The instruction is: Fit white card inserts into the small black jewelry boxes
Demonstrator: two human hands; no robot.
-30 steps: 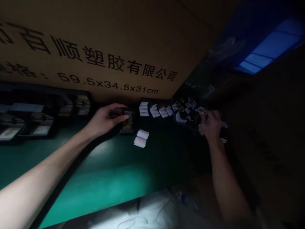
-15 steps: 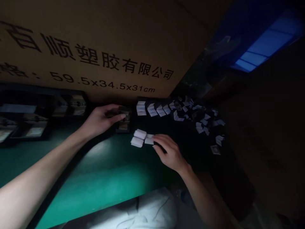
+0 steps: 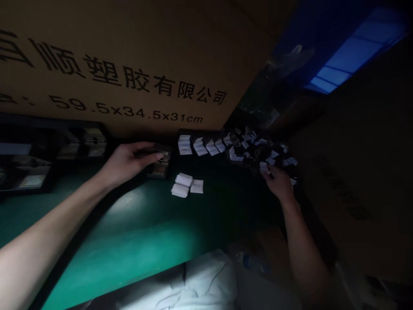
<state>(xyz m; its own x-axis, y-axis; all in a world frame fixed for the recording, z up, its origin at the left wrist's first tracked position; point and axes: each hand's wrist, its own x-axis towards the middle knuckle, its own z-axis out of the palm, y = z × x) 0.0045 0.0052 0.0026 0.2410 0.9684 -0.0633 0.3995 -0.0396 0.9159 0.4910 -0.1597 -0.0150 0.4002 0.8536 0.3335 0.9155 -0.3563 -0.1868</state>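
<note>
My left hand (image 3: 130, 161) grips a small dark box (image 3: 160, 171) near the back of the green table, thumb on its top and fingers behind it. To its right lie small stacks of white paper slips (image 3: 181, 185) and a flatter white slip (image 3: 197, 186) beside them. My right hand (image 3: 278, 183) is out at the right, its fingers closed on a white folded paper slip (image 3: 263, 166) at the edge of a loose pile of such slips (image 3: 248, 142). Dim light hides the details of that grip.
A large printed cardboard carton (image 3: 135, 51) stands along the back. Several dark open boxes (image 3: 32, 172) sit at the left. Folded slips (image 3: 185, 145) line up before the carton. A blue bin (image 3: 290, 77) and another carton (image 3: 358, 181) are at the right.
My right hand has left the flat slip by the stacks and moved right to the loose pile. My left hand still holds the dark box. The view has shifted slightly.
</note>
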